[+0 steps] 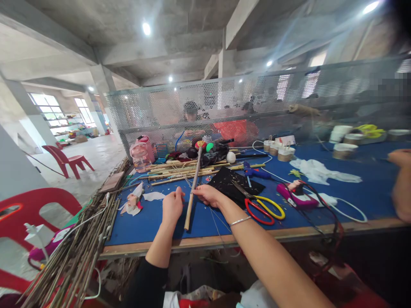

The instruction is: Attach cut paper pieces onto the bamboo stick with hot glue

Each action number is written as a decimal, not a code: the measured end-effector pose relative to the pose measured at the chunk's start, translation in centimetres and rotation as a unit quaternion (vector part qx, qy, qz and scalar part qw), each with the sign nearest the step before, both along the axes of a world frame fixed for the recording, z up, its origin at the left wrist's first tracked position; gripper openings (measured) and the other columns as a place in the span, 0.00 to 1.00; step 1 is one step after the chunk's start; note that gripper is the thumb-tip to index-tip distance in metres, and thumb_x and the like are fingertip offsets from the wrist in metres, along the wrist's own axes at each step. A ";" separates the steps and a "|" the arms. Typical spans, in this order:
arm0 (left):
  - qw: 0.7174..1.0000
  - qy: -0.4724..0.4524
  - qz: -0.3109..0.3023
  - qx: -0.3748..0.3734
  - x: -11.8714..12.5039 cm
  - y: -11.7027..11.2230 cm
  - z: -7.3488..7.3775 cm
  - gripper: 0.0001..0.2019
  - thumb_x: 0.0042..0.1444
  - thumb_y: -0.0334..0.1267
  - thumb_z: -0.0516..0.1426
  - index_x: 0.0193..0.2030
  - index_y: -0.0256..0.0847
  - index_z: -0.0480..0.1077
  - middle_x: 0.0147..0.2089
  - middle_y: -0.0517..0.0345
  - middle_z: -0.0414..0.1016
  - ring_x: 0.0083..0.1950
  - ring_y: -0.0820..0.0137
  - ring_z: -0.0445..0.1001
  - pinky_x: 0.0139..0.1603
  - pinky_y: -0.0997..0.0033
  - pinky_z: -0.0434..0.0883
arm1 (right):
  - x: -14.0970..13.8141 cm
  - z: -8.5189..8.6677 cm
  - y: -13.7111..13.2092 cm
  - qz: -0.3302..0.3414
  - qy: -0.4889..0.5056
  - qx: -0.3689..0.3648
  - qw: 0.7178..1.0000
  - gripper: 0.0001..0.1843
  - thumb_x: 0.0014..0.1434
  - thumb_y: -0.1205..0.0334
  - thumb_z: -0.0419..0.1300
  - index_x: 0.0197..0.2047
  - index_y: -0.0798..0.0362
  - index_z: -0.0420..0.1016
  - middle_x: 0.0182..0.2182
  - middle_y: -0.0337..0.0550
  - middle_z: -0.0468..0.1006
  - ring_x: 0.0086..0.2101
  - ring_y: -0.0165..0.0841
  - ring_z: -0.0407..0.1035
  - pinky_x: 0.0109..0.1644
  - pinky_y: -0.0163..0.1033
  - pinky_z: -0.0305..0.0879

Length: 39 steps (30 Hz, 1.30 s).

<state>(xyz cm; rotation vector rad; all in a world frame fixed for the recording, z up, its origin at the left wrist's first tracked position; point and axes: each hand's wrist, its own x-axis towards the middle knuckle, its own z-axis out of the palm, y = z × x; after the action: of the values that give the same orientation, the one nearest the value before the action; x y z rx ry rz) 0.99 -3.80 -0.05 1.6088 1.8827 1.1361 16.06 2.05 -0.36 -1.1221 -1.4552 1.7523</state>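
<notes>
Stick in the hands, seen from beside the table (144,226), near to far. The near end of the stick (189,214), bare, pale and slightly flared, reaches toward the person's body. It is slender and straight, probably light and stiff, with a dry surface unlikely to slip; the greyish far length looks smoother and may slide more easily. The middle, where the two meet, seems the best place to take hold. There the right hand (207,195) grips it narrowly between thumb and fingers. The left hand (173,208), just beside the stick, is curled closed; whether it pinches anything I cannot tell. Right of the right hand lie scissors (251,197) with steel blades and looped red and yellow handles, partly on soft, matte black cloth (221,182). Beyond the left hand are thin, crumpled white scraps (154,196); beyond both hands, a loose heap of rigid, round sticks (180,172), a white ball (230,157) and a perforated metal screen (154,102).
</notes>
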 end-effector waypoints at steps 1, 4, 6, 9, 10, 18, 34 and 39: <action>1.000 -0.010 -0.014 -0.005 0.0 -0.1 0.0 0.26 0.58 0.52 0.43 0.28 0.36 0.74 0.25 0.52 0.75 0.26 0.69 0.70 0.28 0.72 0.61 | 0.0 -0.1 0.1 -0.001 0.005 0.000 1.000 0.15 0.50 0.59 0.61 0.23 0.53 0.58 0.10 0.24 0.51 0.12 0.19 0.40 0.15 0.29 0.33; 0.998 -0.038 -0.050 -0.013 0.7 -0.7 -0.1 0.19 0.46 0.52 0.57 0.19 0.37 0.71 0.19 0.56 0.71 0.25 0.70 0.68 0.26 0.73 0.58 | 0.3 -0.3 0.2 0.004 0.024 -0.006 1.000 0.13 0.49 0.59 0.61 0.24 0.54 0.60 0.10 0.24 0.50 0.12 0.19 0.40 0.15 0.29 0.32; 0.995 -0.073 -0.071 -0.024 1.4 -1.1 -0.2 0.17 0.42 0.50 0.60 0.18 0.37 0.69 0.18 0.58 0.69 0.23 0.71 0.67 0.25 0.74 0.58 | 0.5 -0.3 0.3 0.016 0.043 -0.014 0.999 0.13 0.49 0.58 0.62 0.26 0.54 0.61 0.11 0.24 0.50 0.12 0.19 0.39 0.16 0.29 0.31; 0.980 -0.155 -0.111 -0.061 2.3 -1.4 -0.4 0.19 0.47 0.53 0.55 0.20 0.37 0.69 0.19 0.58 0.69 0.21 0.73 0.66 0.23 0.75 0.60 | 0.9 -0.2 0.4 0.036 0.071 -0.029 0.996 0.14 0.49 0.57 0.62 0.27 0.54 0.60 0.12 0.24 0.50 0.13 0.18 0.39 0.16 0.28 0.32; 0.972 -0.185 -0.124 -0.075 2.5 -1.4 -0.5 0.20 0.48 0.54 0.54 0.22 0.37 0.69 0.20 0.58 0.70 0.21 0.73 0.67 0.23 0.75 0.61 | 1.0 -0.2 0.4 0.040 0.078 -0.033 0.996 0.14 0.49 0.57 0.62 0.27 0.54 0.59 0.12 0.24 0.50 0.13 0.18 0.39 0.16 0.28 0.32; 0.914 -0.334 -0.143 -0.179 2.2 0.4 -0.1 0.24 0.44 0.60 0.57 0.27 0.36 0.67 0.19 0.62 0.66 0.19 0.77 0.65 0.22 0.77 0.64 | 1.0 -0.3 0.4 0.042 0.083 -0.043 0.995 0.15 0.48 0.59 0.62 0.26 0.53 0.57 0.12 0.24 0.51 0.12 0.17 0.40 0.16 0.27 0.31; 0.882 -0.381 -0.184 -0.208 1.1 1.4 0.1 0.14 0.45 0.42 0.64 0.23 0.34 0.67 0.20 0.60 0.69 0.20 0.81 0.66 0.26 0.80 0.67 | 1.2 0.5 -0.2 0.042 0.074 -0.056 0.995 0.15 0.49 0.59 0.62 0.25 0.54 0.57 0.12 0.24 0.51 0.12 0.17 0.40 0.15 0.26 0.32; 0.904 -0.350 -0.157 -0.187 1.3 1.1 0.2 0.14 0.44 0.43 0.63 0.22 0.34 0.67 0.19 0.61 0.68 0.18 0.80 0.65 0.24 0.79 0.66 | 1.0 0.4 -0.1 0.033 0.065 -0.055 0.996 0.14 0.50 0.61 0.61 0.25 0.53 0.56 0.12 0.24 0.51 0.12 0.17 0.40 0.14 0.26 0.33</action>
<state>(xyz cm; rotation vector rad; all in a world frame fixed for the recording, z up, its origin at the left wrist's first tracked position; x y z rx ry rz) 2.27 -2.70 0.18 1.0375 1.2173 0.9563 17.07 1.91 0.06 -1.0044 -1.3459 1.9344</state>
